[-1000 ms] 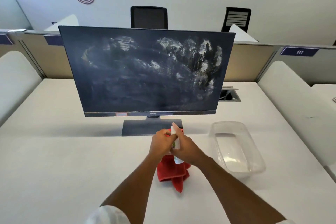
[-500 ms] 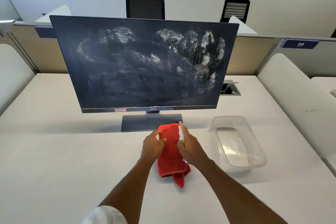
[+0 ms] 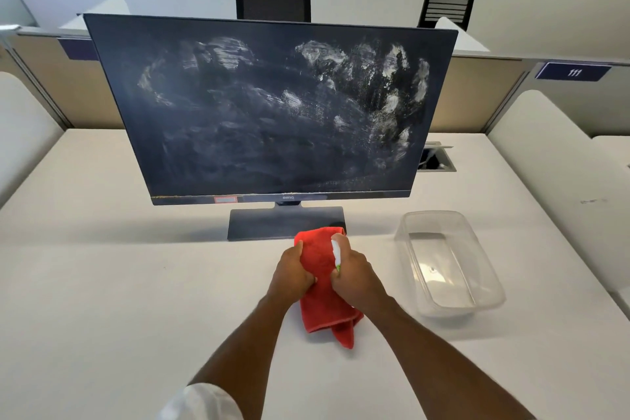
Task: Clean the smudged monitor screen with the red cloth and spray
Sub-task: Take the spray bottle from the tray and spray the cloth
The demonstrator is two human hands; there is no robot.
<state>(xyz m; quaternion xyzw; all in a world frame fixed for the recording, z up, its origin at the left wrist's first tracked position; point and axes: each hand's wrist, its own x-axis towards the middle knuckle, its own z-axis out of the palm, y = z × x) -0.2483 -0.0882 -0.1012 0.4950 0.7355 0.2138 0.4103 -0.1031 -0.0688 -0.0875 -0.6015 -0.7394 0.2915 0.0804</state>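
Both hands are readying supplies: left hand (image 3: pixel 292 271) gripping the red microfibre cloth (image 3: pixel 320 286), right hand (image 3: pixel 354 278) clenching the small white spray bottle (image 3: pixel 336 251); wetting the smudged black monitor screen (image 3: pixel 272 112) probably follows.

Bright, even overhead light. Soft shadow lies under the monitor (image 3: pixel 272 112) on the desk (image 3: pixel 102 300). Wide-angle bending curves the frame edges; the screen shows dull sheen, slight softness throughout.

Office — partitioned desks (image 3: pixel 102 249), chairs (image 3: pixel 272 0)
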